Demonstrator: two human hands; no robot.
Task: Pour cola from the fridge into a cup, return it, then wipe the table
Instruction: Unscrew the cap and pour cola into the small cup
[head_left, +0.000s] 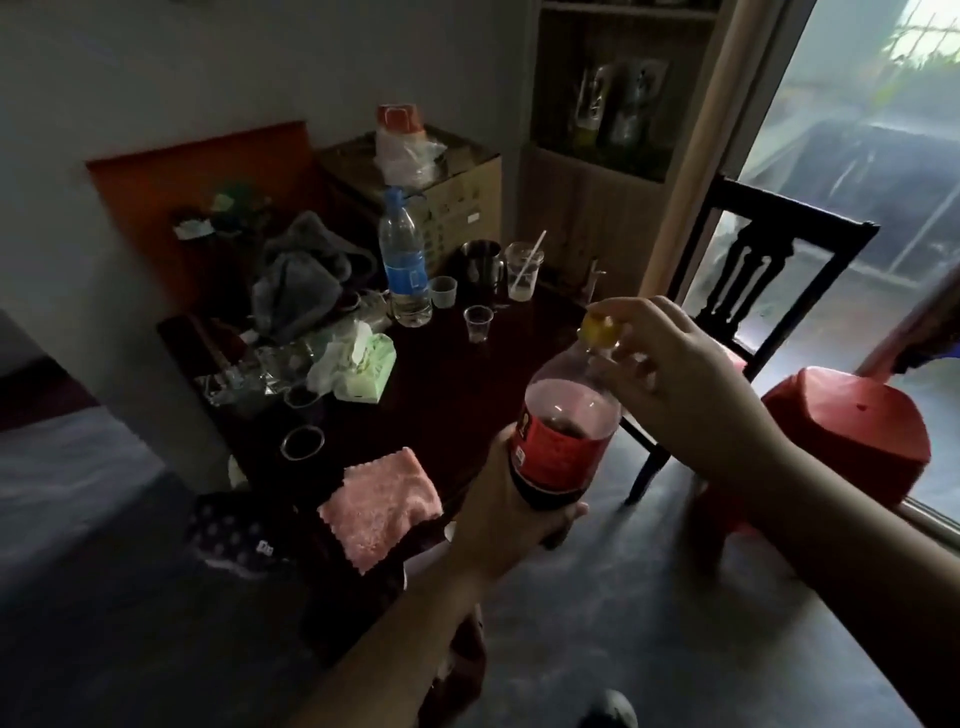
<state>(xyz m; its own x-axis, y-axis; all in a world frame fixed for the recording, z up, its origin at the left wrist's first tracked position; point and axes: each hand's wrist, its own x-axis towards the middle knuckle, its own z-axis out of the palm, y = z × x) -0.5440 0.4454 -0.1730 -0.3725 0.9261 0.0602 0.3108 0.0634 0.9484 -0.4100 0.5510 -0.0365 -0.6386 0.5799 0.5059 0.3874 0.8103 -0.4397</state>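
Note:
My left hand (511, 512) grips the lower body of a cola bottle (563, 436) with a red label, held upright in the air just off the near right corner of the dark table (441, 374). The fingers of my right hand (670, 374) pinch the bottle's yellow cap (600, 328). A small clear plastic cup (478, 323) stands empty on the table beyond the bottle. A pink cloth (382, 506) lies at the table's near edge, left of my left hand.
The table's left and back hold a water bottle (404, 260), a tissue pack (363, 366), a metal mug (483, 265), a glass with a straw (523, 270), a grey cloth and a cardboard box. A dark chair (769, 270) and a red stool (852, 431) stand to the right.

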